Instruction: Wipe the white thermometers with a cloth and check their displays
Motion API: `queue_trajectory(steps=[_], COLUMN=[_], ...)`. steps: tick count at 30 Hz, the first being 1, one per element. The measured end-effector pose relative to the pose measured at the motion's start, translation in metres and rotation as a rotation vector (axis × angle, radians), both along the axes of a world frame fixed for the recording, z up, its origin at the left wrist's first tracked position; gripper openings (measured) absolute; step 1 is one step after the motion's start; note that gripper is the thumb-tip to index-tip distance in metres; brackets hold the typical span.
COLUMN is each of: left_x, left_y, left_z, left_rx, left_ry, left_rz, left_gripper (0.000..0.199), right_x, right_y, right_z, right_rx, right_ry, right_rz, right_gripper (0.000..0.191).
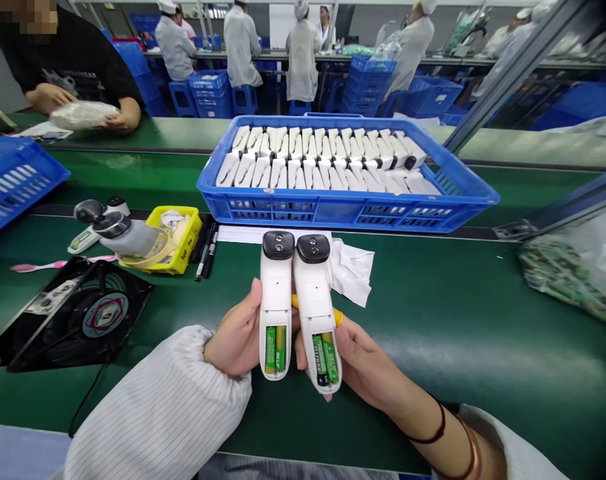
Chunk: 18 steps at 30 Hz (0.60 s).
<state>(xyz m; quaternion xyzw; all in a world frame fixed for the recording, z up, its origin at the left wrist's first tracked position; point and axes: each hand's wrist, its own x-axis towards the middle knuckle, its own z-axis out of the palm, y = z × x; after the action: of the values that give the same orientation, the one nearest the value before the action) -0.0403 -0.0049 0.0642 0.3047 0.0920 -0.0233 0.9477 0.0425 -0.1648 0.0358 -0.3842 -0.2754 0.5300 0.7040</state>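
Note:
Side by side above the green bench, two white infrared thermometers with black sensor heads point upward, battery bays uncovered and facing me. My left hand [240,333] is closed round the left thermometer [276,287], its thumb along the side. The right thermometer [314,290], tilted slightly, is in the grip of my right hand [365,360]. Two green batteries [275,349] lie in the left bay, and two more batteries [325,360] in the right one. Something yellow, perhaps a finger cot [338,317], shows beside the right thermometer. Most fingers are hidden behind the thermometers.
Beyond my hands stands a blue crate [313,212] holding rows of white thermometers. A white cloth [351,270] lies before it. Leftward are a yellow box [185,250], a pump bottle [133,237], pens and a black fan [87,313]. A bag of circuit boards [567,273] sits right. Co-workers are beyond.

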Motion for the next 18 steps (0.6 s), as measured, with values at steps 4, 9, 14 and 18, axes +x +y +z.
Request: queue_trajectory(steps=[4, 9, 14, 18], left_x=[0.0016, 0.0011, 0.002, 0.0025], left_y=[-0.0004, 0.0029, 0.0031, 0.0022], left_z=[-0.004, -0.0081, -0.009, -0.006], left_rx=[-0.024, -0.051, -0.001, 0.117], left_ry=[-0.068, 0.0, -0.098, -0.053], left_rz=[0.119, 0.151, 0.214, 0.237], left_gripper=[0.048, 0.047, 0.038, 0.033], right_x=[0.0015, 0.0001, 0.0011, 0.0091], right_y=[0.0024, 0.0054, 0.0021, -0.0008], right_z=[0.0018, -0.0003, 0.0033, 0.0028], right_rx=[0.036, 0.087, 0.162, 0.104], right_ry=[0.072, 0.174, 0.102, 0.076], right_rz=[-0.094, -0.071, -0.085, -0.089], right_gripper=[0.045, 0.042, 0.039, 0.048])
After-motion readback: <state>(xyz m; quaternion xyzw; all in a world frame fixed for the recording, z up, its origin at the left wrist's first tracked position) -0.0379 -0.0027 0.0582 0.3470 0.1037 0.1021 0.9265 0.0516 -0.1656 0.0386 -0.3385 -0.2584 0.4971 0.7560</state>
